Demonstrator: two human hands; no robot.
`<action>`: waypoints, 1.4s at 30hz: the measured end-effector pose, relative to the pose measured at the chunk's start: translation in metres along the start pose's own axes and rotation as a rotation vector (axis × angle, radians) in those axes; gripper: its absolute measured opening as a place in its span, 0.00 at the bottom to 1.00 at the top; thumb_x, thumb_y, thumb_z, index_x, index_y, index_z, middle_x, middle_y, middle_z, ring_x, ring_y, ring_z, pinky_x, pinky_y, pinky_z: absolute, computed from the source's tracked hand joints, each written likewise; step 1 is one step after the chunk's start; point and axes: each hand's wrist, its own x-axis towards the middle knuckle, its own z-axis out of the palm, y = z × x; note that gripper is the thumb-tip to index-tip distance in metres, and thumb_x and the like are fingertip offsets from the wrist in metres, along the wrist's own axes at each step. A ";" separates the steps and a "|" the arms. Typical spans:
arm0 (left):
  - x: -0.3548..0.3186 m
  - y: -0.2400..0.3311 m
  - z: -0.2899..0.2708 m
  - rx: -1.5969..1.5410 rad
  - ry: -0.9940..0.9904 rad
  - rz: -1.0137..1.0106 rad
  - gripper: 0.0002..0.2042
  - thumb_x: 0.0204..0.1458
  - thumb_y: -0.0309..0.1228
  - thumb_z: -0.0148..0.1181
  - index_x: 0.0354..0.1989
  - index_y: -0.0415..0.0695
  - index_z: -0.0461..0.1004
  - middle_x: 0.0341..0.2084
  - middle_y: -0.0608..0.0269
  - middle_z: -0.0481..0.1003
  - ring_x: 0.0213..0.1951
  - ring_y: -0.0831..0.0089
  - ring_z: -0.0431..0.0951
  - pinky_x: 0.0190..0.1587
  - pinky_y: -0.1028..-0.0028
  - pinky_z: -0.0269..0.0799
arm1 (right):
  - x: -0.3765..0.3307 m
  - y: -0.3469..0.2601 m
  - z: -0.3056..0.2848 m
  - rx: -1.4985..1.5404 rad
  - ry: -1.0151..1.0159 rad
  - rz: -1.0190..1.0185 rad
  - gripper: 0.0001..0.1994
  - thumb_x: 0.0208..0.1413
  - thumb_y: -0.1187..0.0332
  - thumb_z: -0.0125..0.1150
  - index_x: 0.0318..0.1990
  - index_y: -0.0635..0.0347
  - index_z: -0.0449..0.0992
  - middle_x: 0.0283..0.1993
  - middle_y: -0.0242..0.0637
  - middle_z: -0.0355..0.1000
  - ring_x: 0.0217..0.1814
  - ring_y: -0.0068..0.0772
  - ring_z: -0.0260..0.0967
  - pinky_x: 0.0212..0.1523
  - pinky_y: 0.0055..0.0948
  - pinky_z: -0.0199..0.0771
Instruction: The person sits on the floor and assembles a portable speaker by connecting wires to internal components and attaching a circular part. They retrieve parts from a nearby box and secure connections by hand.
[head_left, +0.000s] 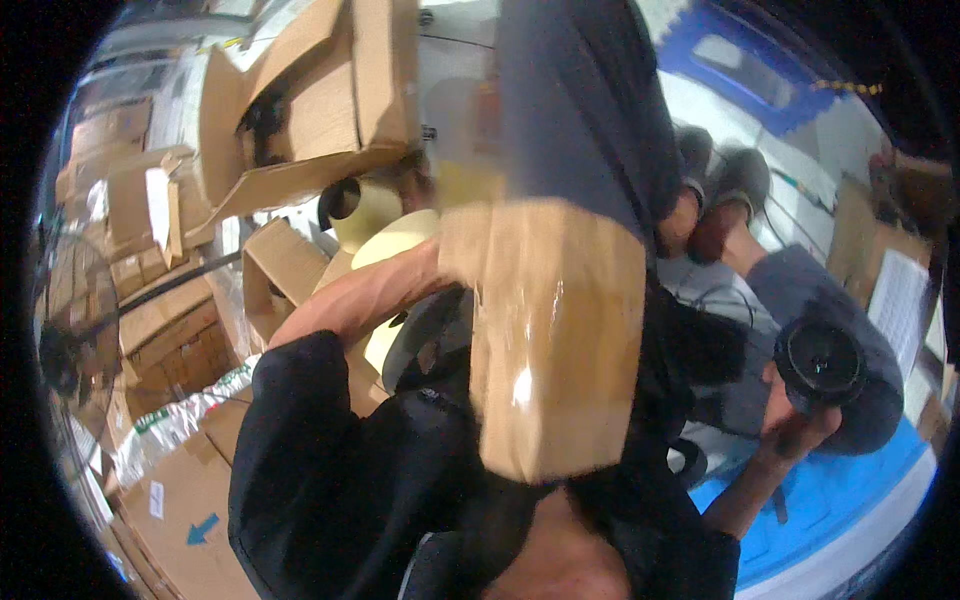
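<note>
A small brown cardboard box with shiny tape on it is raised close before my chest, one flap sticking out on its left. My bare left forearm runs up to that flap, and the box is held there; the fingers are hidden behind it. Off to the lower right, my right hand grips a black round object from below, its circular face turned up. What kind of object it is cannot be made out.
Open cardboard boxes stand at the upper left, near pale yellow rolls. A fan is at the far left. A dark trouser leg and shoes lie ahead. A blue plastic frame is upper right; a bright blue surface lower right.
</note>
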 end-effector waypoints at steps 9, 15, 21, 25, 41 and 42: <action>-0.077 -0.071 0.011 0.005 0.495 0.054 0.21 0.59 0.33 0.63 0.60 0.42 0.71 0.56 0.60 0.74 0.55 0.69 0.76 0.59 0.65 0.74 | 0.011 0.002 -0.013 -0.387 -0.172 -0.086 0.29 0.57 0.48 0.54 0.60 0.59 0.71 0.56 0.43 0.71 0.50 0.44 0.67 0.46 0.45 0.68; -0.090 -0.081 0.053 -0.278 0.758 -0.378 0.25 0.57 0.36 0.67 0.61 0.44 0.71 0.55 0.62 0.76 0.55 0.69 0.76 0.59 0.66 0.74 | 0.013 -0.002 0.005 0.117 -0.095 0.039 0.27 0.61 0.51 0.51 0.61 0.60 0.71 0.54 0.43 0.72 0.49 0.41 0.66 0.51 0.42 0.65; -0.120 -0.067 0.059 0.260 0.847 -0.224 0.27 0.57 0.41 0.66 0.63 0.42 0.70 0.58 0.59 0.74 0.59 0.68 0.74 0.62 0.67 0.71 | 0.029 -0.001 0.009 0.155 0.003 0.194 0.28 0.60 0.49 0.52 0.62 0.57 0.71 0.56 0.44 0.71 0.55 0.44 0.68 0.58 0.44 0.65; -0.149 -0.057 0.030 -0.097 1.193 0.129 0.24 0.65 0.37 0.55 0.67 0.42 0.63 0.59 0.53 0.72 0.61 0.59 0.73 0.64 0.54 0.72 | 0.040 0.000 0.003 0.178 -0.372 0.263 0.32 0.56 0.48 0.58 0.65 0.54 0.69 0.64 0.45 0.68 0.63 0.49 0.67 0.62 0.49 0.66; -0.132 -0.151 -0.197 -0.523 1.400 0.419 0.16 0.60 0.24 0.61 0.57 0.43 0.72 0.53 0.58 0.77 0.51 0.64 0.79 0.53 0.63 0.80 | 0.034 -0.008 0.014 0.002 -0.168 0.161 0.26 0.62 0.50 0.56 0.59 0.61 0.72 0.53 0.46 0.72 0.45 0.42 0.71 0.51 0.39 0.69; -0.131 -0.163 -0.211 -0.579 1.432 0.427 0.15 0.59 0.24 0.61 0.55 0.43 0.73 0.51 0.59 0.78 0.49 0.64 0.80 0.52 0.64 0.81 | 0.033 -0.009 0.015 -0.002 -0.123 0.160 0.26 0.62 0.50 0.56 0.60 0.60 0.72 0.53 0.45 0.72 0.46 0.42 0.70 0.51 0.39 0.68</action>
